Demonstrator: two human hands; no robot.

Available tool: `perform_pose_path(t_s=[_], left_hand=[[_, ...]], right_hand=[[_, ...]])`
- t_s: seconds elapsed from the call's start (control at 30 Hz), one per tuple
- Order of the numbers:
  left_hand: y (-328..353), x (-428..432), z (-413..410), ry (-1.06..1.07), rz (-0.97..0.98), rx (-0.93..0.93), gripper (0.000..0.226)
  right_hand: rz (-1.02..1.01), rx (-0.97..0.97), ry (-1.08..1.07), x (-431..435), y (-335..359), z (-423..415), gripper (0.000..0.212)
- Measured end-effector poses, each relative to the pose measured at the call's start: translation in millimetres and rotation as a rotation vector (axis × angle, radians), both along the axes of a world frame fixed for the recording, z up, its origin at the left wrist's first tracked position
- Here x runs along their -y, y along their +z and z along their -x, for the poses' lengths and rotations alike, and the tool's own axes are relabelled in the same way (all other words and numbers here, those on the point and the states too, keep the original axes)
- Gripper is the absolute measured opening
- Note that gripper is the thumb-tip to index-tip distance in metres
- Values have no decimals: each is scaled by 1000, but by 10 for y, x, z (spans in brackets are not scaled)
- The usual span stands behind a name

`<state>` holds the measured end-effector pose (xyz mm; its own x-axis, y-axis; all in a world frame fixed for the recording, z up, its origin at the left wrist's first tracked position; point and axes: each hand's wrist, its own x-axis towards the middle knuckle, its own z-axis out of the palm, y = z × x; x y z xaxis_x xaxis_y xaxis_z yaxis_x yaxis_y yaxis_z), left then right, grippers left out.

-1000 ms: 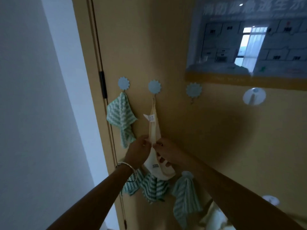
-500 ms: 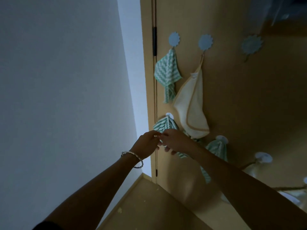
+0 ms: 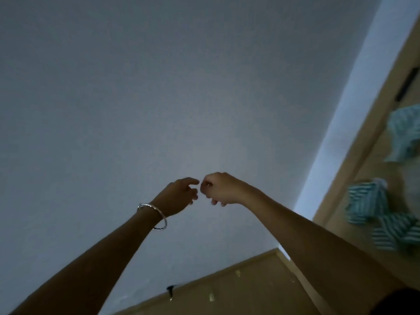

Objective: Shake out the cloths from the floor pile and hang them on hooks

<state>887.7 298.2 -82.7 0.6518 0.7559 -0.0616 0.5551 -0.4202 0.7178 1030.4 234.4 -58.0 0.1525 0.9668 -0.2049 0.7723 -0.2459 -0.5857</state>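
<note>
Facing a grey wall [image 3: 113,87], the left hand [image 3: 179,196] is held slack-fingered and the right hand [image 3: 218,189] curled, seemingly on nothing; blurred striped cloths [image 3: 366,201] are seen hanging at three o'clock.

The picture is dim and bluish-grey, a little grainy. The wall [image 3: 136,87] lies in shade, and a brighter pale-blue strip [image 3: 350,123] runs beside the door frame [image 3: 358,155]. The forearms [image 3: 95,264] look dark. The striped cloths [image 3: 366,201] at the right edge are smeared by blur.
</note>
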Motion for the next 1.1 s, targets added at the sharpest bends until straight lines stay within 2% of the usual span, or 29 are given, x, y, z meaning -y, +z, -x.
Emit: perform_pose_path(t_s=[0.17, 0.37, 0.53, 0.67, 0.8, 1.1], left_hand=[[21, -153, 2333, 403, -14, -19, 32], [-111, 374, 4218, 789, 15, -16, 33], [-434, 751, 5187, 1036, 79, 16, 30], [-652, 890, 5864, 1194, 112, 77, 26], [-848, 893, 6651, 1365, 122, 137, 19], [-1010, 753, 8399, 1723, 238, 87, 21]], right_hand=[[34, 11, 474, -741, 74, 2311, 22], [65, 27, 883, -795, 3, 4300, 25], [116, 110, 1168, -748, -220, 5486, 25], [142, 145, 1362, -846, -372, 6397, 17], [154, 116, 1517, -1016, -638, 7431, 18], [292, 66, 1775, -1246, -1013, 9542, 26]])
